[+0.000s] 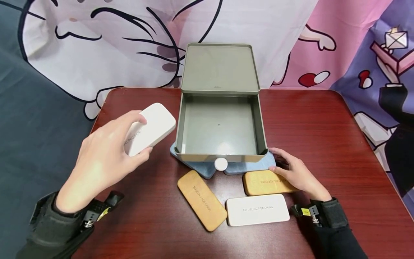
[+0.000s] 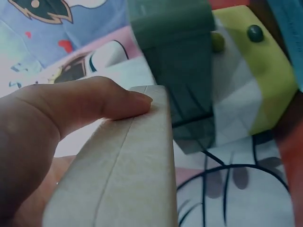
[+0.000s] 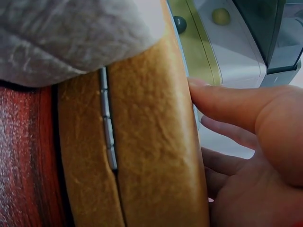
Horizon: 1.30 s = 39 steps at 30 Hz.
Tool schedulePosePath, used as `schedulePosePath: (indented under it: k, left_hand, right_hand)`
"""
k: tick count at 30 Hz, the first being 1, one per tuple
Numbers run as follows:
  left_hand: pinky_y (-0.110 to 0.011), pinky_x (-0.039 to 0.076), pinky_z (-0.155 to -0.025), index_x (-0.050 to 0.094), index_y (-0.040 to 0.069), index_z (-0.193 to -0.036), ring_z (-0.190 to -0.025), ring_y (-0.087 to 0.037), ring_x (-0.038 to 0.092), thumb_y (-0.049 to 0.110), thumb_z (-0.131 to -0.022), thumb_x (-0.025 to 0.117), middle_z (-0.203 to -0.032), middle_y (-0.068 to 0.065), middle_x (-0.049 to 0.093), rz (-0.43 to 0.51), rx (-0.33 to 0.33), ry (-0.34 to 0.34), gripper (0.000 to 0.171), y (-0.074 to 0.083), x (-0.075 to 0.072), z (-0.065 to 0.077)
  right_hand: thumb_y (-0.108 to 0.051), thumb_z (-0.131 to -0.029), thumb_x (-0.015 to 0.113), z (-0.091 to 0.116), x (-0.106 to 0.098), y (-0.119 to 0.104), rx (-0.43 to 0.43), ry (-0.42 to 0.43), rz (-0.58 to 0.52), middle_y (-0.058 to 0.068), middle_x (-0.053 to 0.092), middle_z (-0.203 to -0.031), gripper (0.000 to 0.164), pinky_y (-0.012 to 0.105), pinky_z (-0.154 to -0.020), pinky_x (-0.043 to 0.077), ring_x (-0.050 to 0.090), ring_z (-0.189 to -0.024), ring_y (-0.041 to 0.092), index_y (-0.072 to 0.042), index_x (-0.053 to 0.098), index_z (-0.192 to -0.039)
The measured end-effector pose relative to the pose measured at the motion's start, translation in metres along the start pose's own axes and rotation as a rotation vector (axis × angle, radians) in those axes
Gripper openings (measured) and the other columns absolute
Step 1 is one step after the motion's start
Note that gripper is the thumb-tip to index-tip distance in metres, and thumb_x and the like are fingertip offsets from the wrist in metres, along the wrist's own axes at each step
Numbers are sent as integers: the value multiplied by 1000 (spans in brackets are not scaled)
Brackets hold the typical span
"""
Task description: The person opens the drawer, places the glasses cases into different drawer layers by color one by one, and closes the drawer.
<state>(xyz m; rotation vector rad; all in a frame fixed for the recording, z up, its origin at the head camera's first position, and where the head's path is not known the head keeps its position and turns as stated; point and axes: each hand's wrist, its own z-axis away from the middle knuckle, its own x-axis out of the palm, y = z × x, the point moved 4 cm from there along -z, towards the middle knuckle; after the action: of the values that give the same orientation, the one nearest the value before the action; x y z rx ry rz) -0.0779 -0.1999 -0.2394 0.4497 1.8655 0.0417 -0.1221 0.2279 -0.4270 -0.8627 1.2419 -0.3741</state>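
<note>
My left hand [image 1: 105,158] grips a white glasses case [image 1: 153,126] by its sides, held up left of an open grey-green box [image 1: 223,157]. In the left wrist view the thumb presses on the edge of that case [image 2: 135,170], across its seam. My right hand [image 1: 299,174] is at the box's front right corner. Its thumb touches the mustard-yellow glasses case [image 1: 263,183], whose metal hinge [image 3: 108,118] shows in the right wrist view. Its forefinger reaches to a blue case [image 1: 249,167] under the box's front; whether it touches is unclear.
The box's lid [image 1: 221,68] stands raised at the back. A white knob [image 1: 221,164] sits on its front. Another blue case [image 1: 200,168] lies at the front left. A tan case [image 1: 202,201] and a white case [image 1: 257,209] lie nearer me on the red-brown table [image 1: 323,136].
</note>
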Motion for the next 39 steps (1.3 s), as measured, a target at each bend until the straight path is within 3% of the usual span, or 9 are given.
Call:
schedulePosePath:
  k: [4, 11, 27, 39]
  left_hand:
    - [-39, 40, -52, 57, 20, -117, -74, -20, 56, 23, -69, 76, -102, -1, 65, -18, 62, 16, 52, 11, -9, -12]
    - [-35, 38, -52, 56, 21, -116, -75, -18, 55, 20, -69, 74, -108, 4, 65, -19, 143, -18, 51, 25, -13, -32]
    - [-38, 43, -61, 53, 22, -118, -81, -17, 56, 23, -74, 73, -110, 3, 64, 4, 231, -210, 49, 59, 4, -72]
    - [-38, 46, -66, 54, 22, -116, -80, -19, 57, 21, -70, 74, -111, 4, 64, 9, 318, -244, 50, 80, 19, -89]
  right_hand:
    - [-15, -91, 66, 0, 0, 1, 1, 7, 10, 16, 58, -133, 56, 50, -96, 48, 60, -117, 32, -12, 46, -142]
    - [-16, -91, 67, -1, -1, 2, 3, 6, 16, 16, 57, -135, 56, 50, -96, 47, 60, -119, 33, -14, 45, -143]
    - [-17, -91, 67, -3, -1, 3, -3, 10, 7, 18, 56, -136, 57, 51, -96, 47, 60, -119, 33, -11, 45, -143]
    - [-17, -91, 66, 0, -1, 6, 15, 13, 12, 17, 56, -135, 57, 51, -96, 47, 59, -119, 33, -13, 44, -144]
